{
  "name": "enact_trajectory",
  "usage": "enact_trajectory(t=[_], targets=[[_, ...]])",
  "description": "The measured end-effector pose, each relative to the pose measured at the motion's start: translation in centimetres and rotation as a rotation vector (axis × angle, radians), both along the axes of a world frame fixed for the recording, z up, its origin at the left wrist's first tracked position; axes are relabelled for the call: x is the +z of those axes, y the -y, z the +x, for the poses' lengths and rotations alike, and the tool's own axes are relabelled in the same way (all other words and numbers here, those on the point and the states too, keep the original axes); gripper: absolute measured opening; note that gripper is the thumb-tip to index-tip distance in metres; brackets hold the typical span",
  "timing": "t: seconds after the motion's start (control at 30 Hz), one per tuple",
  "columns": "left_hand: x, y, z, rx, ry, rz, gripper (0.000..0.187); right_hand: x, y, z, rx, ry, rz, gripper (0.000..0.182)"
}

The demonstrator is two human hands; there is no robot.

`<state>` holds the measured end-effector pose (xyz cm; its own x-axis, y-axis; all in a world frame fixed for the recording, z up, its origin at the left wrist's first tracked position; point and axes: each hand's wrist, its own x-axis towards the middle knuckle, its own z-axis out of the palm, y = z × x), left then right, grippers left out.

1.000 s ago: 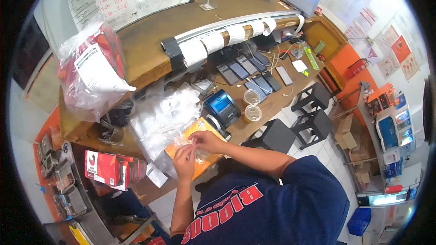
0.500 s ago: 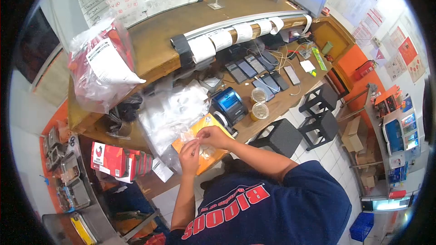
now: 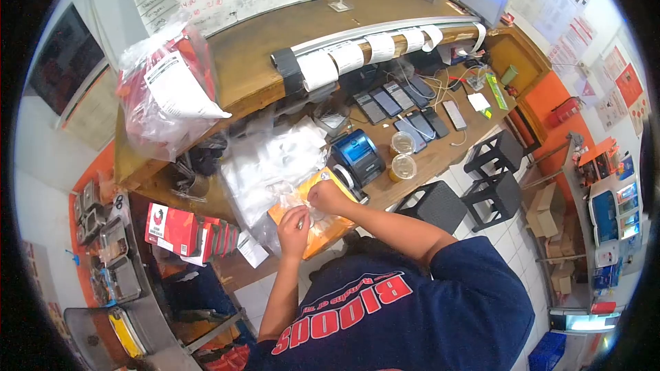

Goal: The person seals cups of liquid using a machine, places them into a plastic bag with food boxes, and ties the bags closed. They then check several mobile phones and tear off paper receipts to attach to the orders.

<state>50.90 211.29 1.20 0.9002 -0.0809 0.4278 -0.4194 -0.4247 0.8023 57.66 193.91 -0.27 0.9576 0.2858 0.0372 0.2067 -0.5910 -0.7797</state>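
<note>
My left hand [image 3: 293, 231] is closed, its fingers pinched together over the lower left part of a yellow-orange packet [image 3: 322, 237]. Just up and to the right, my right hand [image 3: 329, 198] is curled closed above the same packet, a small gap from the left one. Crumpled clear plastic [image 3: 290, 196] lies around and between the hands. What each hand pinches is too small to make out. Behind the packet is a pile of white and clear plastic bags [image 3: 265, 165]. A blue and black printer [image 3: 359, 156] stands right of my right hand.
Two lidded cups [image 3: 403, 167] stand beside the printer, with several phones [image 3: 412, 127] and cables beyond. Red boxes [image 3: 172, 229] are at left, near a paper slip [image 3: 251, 249]. A bagged red parcel [image 3: 168, 89] sits on the raised counter [image 3: 254, 34]. Black stools [image 3: 432, 206] stand at right.
My hands have moved slightly apart, and my right hand has curled more. The whole view has shifted, with the scene a little farther right and lower.
</note>
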Motion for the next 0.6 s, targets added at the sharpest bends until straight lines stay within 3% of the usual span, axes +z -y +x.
enact_trajectory(t=[0.2, 0.27, 0.3, 0.37, 0.6], targets=[[0.4, 0.6, 0.0, 0.045, 0.021, 0.006, 0.011, 1.0, 0.8, -0.6, 0.039, 0.078, -0.01, 0.014], [0.5, 0.9, 0.0, 0.064, 0.031, 0.019, 0.011, 2.0, 1.1, -0.9, -0.002, -0.206, 0.258, 0.014], [0.4, 1.0, -0.1, 0.078, 0.005, 0.006, 0.012, 2.1, 1.2, -1.0, 0.0, -0.207, 0.257, 0.014], [0.3, 1.2, 0.0, 0.092, -0.021, -0.008, 0.013, 2.2, 1.5, -1.1, -0.058, -0.458, 0.411, 0.015], [0.4, 1.3, 0.0, 0.093, -0.034, 0.024, 0.013, 2.8, 1.8, -1.2, -0.097, -0.598, 0.539, 0.017]])
